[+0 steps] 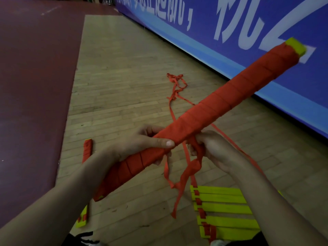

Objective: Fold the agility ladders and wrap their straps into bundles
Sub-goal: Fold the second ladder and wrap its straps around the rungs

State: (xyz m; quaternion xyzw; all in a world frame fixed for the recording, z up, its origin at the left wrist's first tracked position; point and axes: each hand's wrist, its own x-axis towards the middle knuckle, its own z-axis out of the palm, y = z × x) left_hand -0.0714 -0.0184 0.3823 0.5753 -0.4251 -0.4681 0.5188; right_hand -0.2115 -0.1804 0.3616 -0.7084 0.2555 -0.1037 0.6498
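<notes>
Wood floor [124, 77] below bundle [230, 96]: your L hand [142, 144] grips bundle; R hand [214, 151] pinches strap [192, 166] just under it.

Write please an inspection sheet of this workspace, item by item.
Surface: wooden floor, dark red area beside it.
Job's things: wrapped bundle held up; loose strap hanging from it; yellow ladder rungs on floor; second bundle on floor.
Clutter: nothing seen.
Grips: left grip holds the wrapped bundle; right grip pinches the loose strap.
Cables: nothing seen.
Surroundings: blue banner with white characters.
</notes>
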